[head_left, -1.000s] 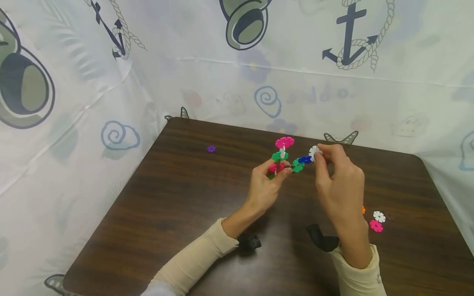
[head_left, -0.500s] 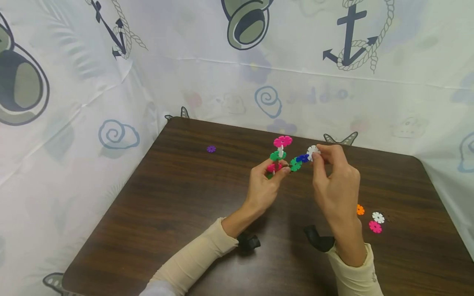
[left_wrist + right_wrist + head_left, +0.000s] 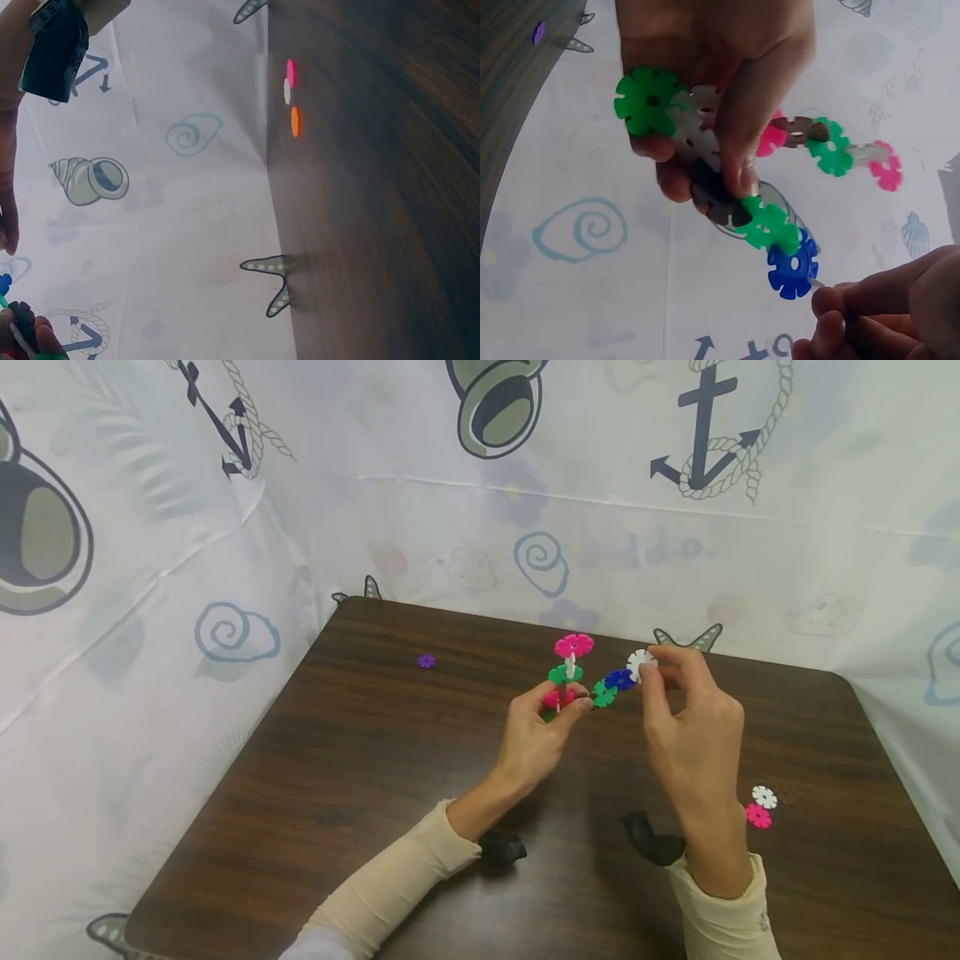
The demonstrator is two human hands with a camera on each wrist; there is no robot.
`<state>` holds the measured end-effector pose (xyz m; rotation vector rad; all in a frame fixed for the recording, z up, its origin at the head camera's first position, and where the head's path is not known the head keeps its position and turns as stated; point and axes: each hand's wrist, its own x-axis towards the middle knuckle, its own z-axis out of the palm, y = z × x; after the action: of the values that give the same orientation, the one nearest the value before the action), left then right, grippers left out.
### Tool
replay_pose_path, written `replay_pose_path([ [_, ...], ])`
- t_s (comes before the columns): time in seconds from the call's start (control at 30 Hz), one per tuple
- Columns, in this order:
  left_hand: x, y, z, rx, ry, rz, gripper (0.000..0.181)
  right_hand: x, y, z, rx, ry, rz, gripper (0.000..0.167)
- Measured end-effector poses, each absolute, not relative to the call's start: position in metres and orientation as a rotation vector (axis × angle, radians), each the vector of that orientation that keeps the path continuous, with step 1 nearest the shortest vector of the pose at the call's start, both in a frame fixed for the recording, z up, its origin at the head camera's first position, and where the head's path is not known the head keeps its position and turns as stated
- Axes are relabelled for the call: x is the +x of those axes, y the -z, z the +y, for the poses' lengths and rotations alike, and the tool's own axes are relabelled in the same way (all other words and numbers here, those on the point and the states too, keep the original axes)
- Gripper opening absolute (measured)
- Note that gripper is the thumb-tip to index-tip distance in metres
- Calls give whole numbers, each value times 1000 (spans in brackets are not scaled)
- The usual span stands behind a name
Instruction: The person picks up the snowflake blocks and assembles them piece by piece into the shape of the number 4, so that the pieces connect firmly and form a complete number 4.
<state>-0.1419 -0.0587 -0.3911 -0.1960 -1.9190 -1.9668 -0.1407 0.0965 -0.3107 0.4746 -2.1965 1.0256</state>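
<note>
My left hand [image 3: 534, 739] holds a branching chain of notched plastic flower discs above the table, pinching it near a black disc [image 3: 712, 196]. One branch rises through a green disc [image 3: 565, 674] and a white one to a pink disc [image 3: 574, 645] on top. The other branch runs right through a second green disc [image 3: 769, 225] to a blue disc [image 3: 793, 264]. At that end my right hand [image 3: 693, 710] pinches a white disc [image 3: 640, 665] by its edge. In the right wrist view its rim meets the blue disc's edge; fingers hide most of it.
A purple disc [image 3: 427, 661] lies at the table's far left. Toward the right are a loose white disc [image 3: 765, 797], a pink disc [image 3: 758, 816] and an orange disc [image 3: 296, 121]. Patterned cloth [image 3: 420, 527] hangs behind the brown table [image 3: 337, 760].
The right hand has shifted slightly right since half a second ago, the white disc and blue end moving with it. The blue disc shows more of its face. The left hand barely moves.
</note>
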Motion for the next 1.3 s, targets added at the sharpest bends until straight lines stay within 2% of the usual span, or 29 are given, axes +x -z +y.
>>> replay_pose_path([
  [0.27,-138,391,-56,-227,1938,-1922,12,-141,311,99,521,-932,-2241,21],
  [0.9,-141,391,-53,-204,1916,-1891,16,-143,312,94,490,-1042,-2221,19],
  [1.3,-143,389,-58,-170,1968,-1898,17,-150,312,104,513,-1079,-2283,25],
])
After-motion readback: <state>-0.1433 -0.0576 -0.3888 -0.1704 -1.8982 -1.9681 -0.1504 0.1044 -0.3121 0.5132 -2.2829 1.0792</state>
